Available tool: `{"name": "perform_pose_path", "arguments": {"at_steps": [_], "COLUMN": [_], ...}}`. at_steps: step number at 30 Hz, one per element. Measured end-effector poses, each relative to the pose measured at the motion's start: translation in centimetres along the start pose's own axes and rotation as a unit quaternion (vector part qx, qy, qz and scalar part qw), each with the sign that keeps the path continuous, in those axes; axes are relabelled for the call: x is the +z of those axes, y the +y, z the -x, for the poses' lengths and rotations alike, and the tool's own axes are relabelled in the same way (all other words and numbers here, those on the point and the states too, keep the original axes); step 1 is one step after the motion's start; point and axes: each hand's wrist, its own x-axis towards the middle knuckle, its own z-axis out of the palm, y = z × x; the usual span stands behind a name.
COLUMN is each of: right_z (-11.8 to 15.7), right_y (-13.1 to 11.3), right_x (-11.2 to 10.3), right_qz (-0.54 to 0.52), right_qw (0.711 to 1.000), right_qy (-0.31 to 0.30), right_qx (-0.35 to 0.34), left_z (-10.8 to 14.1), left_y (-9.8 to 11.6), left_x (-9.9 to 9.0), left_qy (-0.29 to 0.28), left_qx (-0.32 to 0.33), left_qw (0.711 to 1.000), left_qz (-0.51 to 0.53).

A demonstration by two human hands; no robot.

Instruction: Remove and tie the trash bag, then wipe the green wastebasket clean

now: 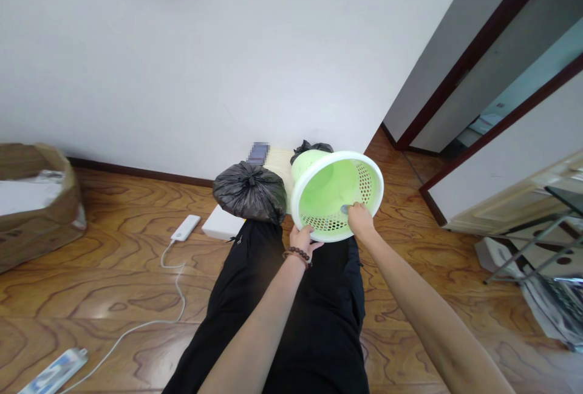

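Note:
A light green basket with a white rim and rows of holes is tilted, its mouth towards me. My left hand, with a beaded bracelet at the wrist, grips the lower left of the rim. Inside the mouth, my right hand is closed round a small grey-blue thing, too small to identify. A tied black plastic bag lies left of the basket. Behind the basket shows part of another black bag.
A brown paper bag stands far left on the wood floor. A white box, a white device with a cable, and a power strip lie left. A metal rack stands right, past a doorway.

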Motion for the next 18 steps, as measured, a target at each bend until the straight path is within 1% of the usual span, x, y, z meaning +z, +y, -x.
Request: {"name": "perform_pose_path", "arguments": {"at_steps": [1,2,3,5,7,8,10,13,15,17,18], "right_z": [0.5,1.0,1.4,2.2,2.5,2.4,1.9,0.7,0.0,-0.2,-0.1], "right_y": [-1.3,-2.6,-3.9,-5.9,-6.7,-6.5,-5.1,-1.6,0.4,1.2,1.1], "right_x": [0.7,1.3,1.8,2.4,2.5,2.4,1.8,0.6,0.1,0.2,0.4], "right_qz": [-0.033,-0.064,-0.094,-0.142,-0.155,-0.144,-0.096,-0.010,0.015,0.014,0.003], "right_qw": [0.999,0.997,0.994,0.988,0.984,0.985,0.990,0.996,0.996,0.996,0.998], "right_qy": [-0.031,-0.050,-0.056,-0.043,-0.025,-0.018,-0.004,0.039,0.066,0.069,0.058], "right_qx": [0.014,0.013,-0.003,-0.048,-0.086,-0.097,-0.101,-0.077,-0.066,-0.048,-0.036], "left_z": [0.0,0.0,-0.1,-0.1,-0.2,-0.2,-0.3,-0.2,-0.1,0.0,0.0], "left_y": [0.0,0.0,0.0,0.2,0.3,0.4,0.6,0.7,0.7,0.6,0.6], "left_x": [-0.1,-0.1,-0.2,-0.4,-0.6,-0.7,-0.9,-0.9,-0.9,-0.8,-0.7], "left_qy": [-0.001,0.000,0.003,0.010,0.009,0.006,-0.007,-0.025,-0.034,-0.038,-0.039], "left_qx": [0.000,-0.001,-0.002,-0.003,-0.005,-0.007,-0.011,-0.007,-0.006,-0.004,-0.001], "left_qw": [1.000,1.000,1.000,1.000,1.000,1.000,1.000,1.000,0.999,0.999,0.999], "left_qz": [-0.001,-0.002,-0.003,-0.005,-0.003,0.000,0.006,0.012,0.011,0.005,0.000]}}
